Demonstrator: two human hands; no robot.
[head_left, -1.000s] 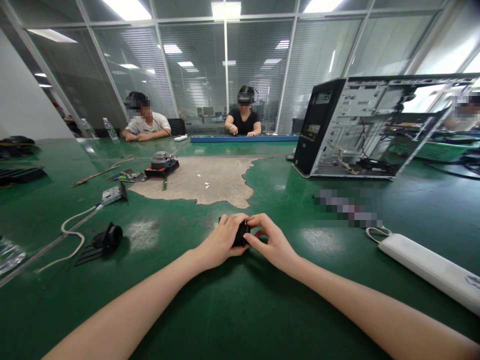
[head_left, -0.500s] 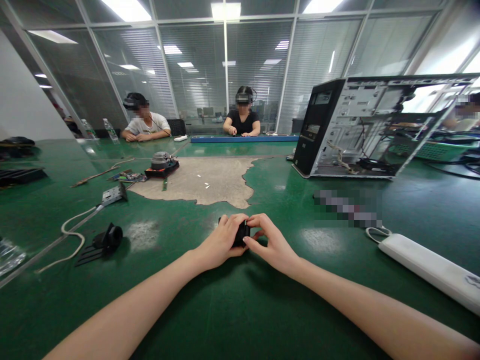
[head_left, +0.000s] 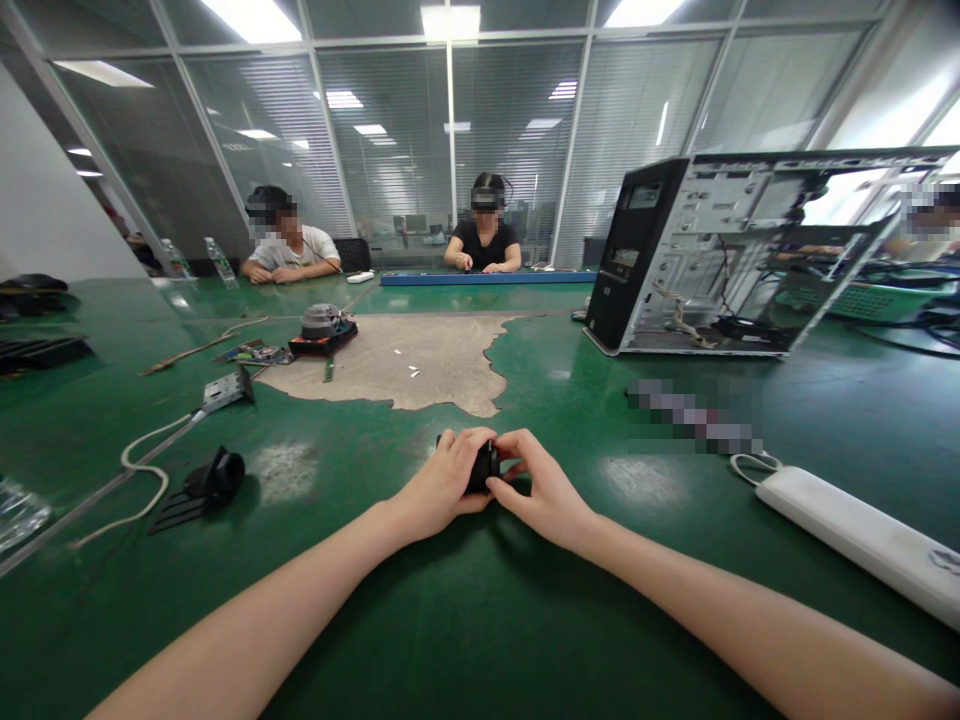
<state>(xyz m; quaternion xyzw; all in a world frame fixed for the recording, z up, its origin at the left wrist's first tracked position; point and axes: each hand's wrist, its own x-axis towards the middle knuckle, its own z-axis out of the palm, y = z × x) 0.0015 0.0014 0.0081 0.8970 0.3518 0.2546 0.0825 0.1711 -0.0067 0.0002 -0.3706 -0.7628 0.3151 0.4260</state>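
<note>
A small black part with a rounded end (head_left: pixel 484 468) is held between my two hands, just above or on the green table (head_left: pixel 480 620); I cannot make out its kind. My left hand (head_left: pixel 442 480) wraps over its left side and covers most of it. From the right, my right hand (head_left: pixel 541 490) pinches the round end between thumb and fingertips. To the left lies a black plastic piece with a round tube and long prongs (head_left: pixel 214 482), apart from both hands.
An open computer case (head_left: pixel 697 260) stands at the right, with a white power strip (head_left: pixel 847 535) nearer. Left lie a metal bracket (head_left: pixel 227 388), a cable (head_left: pixel 142 465) and a heatsink-like part (head_left: pixel 322 325). Two people (head_left: pixel 292 250) sit across the table; another is partly visible far right.
Almost nothing differs. The round end of the black part looks slightly turned under my right fingertips, and both hands keep their places.
</note>
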